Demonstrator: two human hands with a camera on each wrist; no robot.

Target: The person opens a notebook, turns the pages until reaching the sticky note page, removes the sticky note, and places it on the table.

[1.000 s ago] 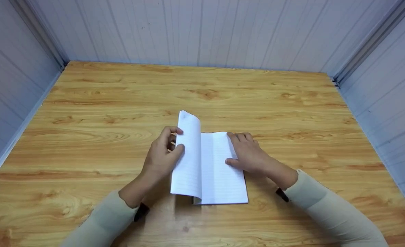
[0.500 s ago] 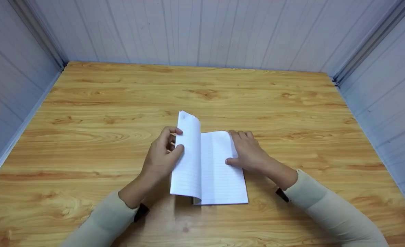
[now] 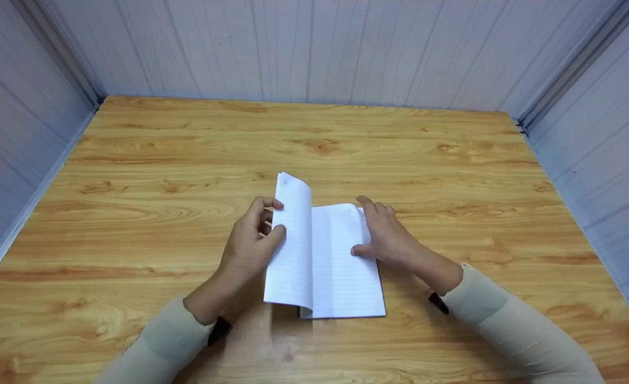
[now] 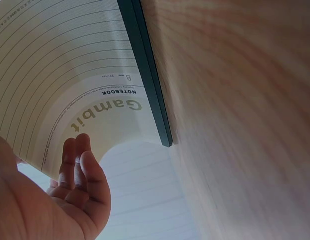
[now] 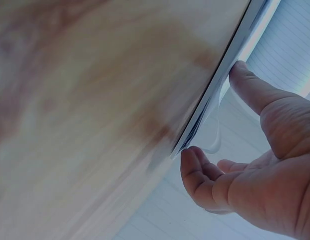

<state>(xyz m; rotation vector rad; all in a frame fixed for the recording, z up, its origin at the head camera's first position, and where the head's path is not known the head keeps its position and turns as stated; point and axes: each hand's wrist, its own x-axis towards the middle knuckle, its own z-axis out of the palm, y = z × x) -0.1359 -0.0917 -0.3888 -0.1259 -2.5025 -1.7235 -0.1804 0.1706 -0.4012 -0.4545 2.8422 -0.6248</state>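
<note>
A notebook [image 3: 346,277] with white ruled pages lies spread on the table. My left hand [image 3: 250,240] holds its raised left leaves [image 3: 293,245] between thumb and fingers, and they curve up from the spine. The left wrist view shows the underside of these leaves [image 4: 90,65], with "Gambit" and "NOTEBOOK" printed upside down, beside a dark edge. At the right side, the thumb of my right hand [image 3: 392,237] rests on the ruled page. Its other fingers touch the top right corner, where a page [image 5: 214,130] bends up in the right wrist view.
The wood-grain table [image 3: 186,149] stretches around the notebook on all sides. Pale panelled walls [image 3: 309,53] border it at the back, left and right. A dark band [image 3: 219,330] shows at the left cuff and another [image 3: 438,303] at the right.
The right hand's index finger has lifted and shifted slightly up and away from the page corner, which now bends up and shows more. The left hand has stayed in place.
</note>
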